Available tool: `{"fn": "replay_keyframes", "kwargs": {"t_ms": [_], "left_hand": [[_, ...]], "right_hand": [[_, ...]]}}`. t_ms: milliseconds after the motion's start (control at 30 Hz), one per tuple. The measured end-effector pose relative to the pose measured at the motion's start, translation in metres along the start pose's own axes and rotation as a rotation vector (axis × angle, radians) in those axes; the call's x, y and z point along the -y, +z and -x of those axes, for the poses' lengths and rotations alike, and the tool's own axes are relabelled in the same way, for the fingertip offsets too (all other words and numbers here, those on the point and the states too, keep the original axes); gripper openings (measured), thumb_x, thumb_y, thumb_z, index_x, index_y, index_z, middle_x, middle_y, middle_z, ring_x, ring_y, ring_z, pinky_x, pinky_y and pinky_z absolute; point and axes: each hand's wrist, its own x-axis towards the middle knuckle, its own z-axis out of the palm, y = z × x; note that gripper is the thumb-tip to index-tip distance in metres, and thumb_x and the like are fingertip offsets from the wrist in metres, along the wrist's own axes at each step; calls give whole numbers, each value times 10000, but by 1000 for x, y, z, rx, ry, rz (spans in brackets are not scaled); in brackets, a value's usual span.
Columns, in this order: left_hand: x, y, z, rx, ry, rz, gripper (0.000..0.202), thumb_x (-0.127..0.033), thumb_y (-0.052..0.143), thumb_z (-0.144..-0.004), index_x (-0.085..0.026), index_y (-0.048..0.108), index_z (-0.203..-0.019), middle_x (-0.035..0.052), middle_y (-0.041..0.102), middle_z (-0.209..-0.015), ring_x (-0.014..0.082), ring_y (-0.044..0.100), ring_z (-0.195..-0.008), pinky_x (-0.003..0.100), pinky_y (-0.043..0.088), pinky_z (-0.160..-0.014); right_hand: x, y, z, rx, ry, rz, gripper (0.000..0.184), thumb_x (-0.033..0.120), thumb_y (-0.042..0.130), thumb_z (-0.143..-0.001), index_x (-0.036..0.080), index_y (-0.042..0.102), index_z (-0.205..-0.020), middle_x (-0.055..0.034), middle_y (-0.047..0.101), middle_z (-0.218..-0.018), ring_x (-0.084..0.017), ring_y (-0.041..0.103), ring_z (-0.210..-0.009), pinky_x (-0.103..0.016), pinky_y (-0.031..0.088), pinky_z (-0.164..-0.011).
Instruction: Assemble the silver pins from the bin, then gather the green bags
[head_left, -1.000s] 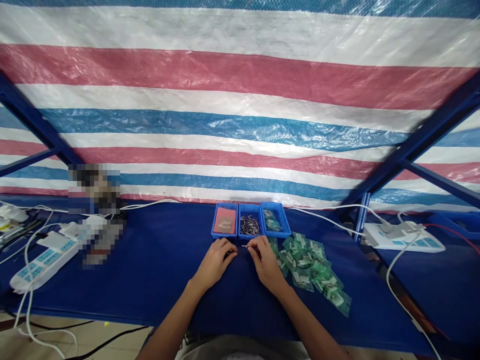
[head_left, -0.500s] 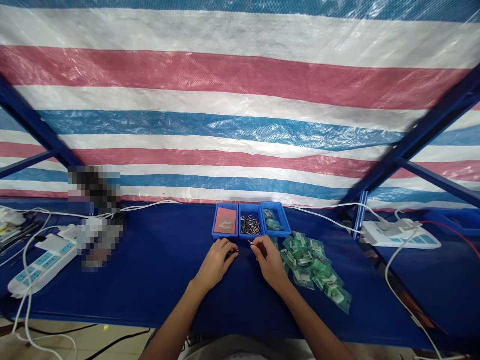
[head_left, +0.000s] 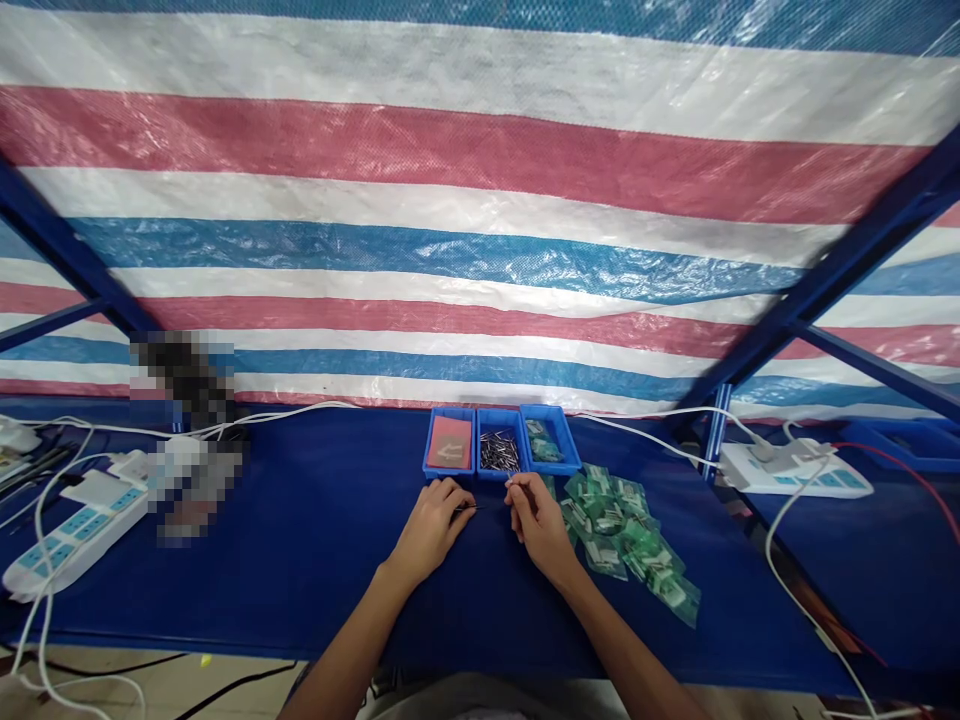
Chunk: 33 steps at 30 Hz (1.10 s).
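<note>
My left hand (head_left: 435, 518) rests on the blue table with thumb and fingers closed around thin dark metal pins (head_left: 462, 508), their ends poking out at the fingertips. My right hand (head_left: 538, 520) is pinched just in front of the bins; whatever sits between its fingertips is too small to name. Beyond the hands, a middle blue bin (head_left: 501, 414) holds a heap of small metal pins (head_left: 500, 452). The left blue bin (head_left: 426, 467) contains a pink pad (head_left: 451, 436) with a tan patch. Inside the right blue bin (head_left: 561, 468) lie small clear-green packets (head_left: 543, 440).
A pile of green plastic packets (head_left: 630, 530) lies right of my right hand. White power strips (head_left: 75, 535) with cables stand at the left, and another power strip (head_left: 795, 475) at the right. Behind hangs a striped tarp (head_left: 465, 250); a pixelated patch covers the left back.
My right hand has shifted slightly, its fingers curling in more, and the light piece at its fingertips shows less. My left hand stays in place. The view moved a little.
</note>
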Motion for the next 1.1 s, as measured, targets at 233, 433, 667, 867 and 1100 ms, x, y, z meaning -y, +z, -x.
{"fn": "replay_keyframes", "kwargs": {"t_ms": [233,433,667,867,1100], "left_hand": [[-1,-3,0,4,5,-8,190,-300,505,-1109,-232,682,-1092,56,661,-1086,233,600,-987,383,463,-878],[-2,-3,-1,8,21,-11,212,-317,477,-1121,-237,672,-1094,58,666,-1082,242,603,-995,386,460,-867],[0,0,-1,8,15,-26,260,-351,443,-1136,-226,662,-1074,57,672,-1067,234,589,-985,396,450,-872],[-1,-1,-1,6,10,-12,236,-342,467,-1127,-223,665,-1077,58,672,-1071,235,589,-985,400,452,-871],[-1,-1,-1,14,0,-6,225,-340,479,-1123,-229,672,-1092,57,674,-1083,236,591,-990,397,452,-871]], "right_hand": [[8,1,1,-3,43,14,259,513,591,-1038,261,530,-1045,84,493,-607,-117,478,-432,-208,405,-400],[9,0,2,18,5,69,236,488,621,-1027,253,600,-1014,52,493,-689,-118,506,-483,-215,409,-402],[8,1,-3,76,89,-166,362,573,630,-992,219,662,-1058,-9,620,-877,-75,494,-456,-189,392,-330],[13,-3,-6,89,172,-302,386,564,721,-937,216,709,-1104,-13,620,-885,-66,476,-489,-176,419,-349],[14,-1,-5,87,164,-278,395,584,736,-918,206,707,-1032,-32,665,-907,-71,496,-465,-194,431,-336]]}}
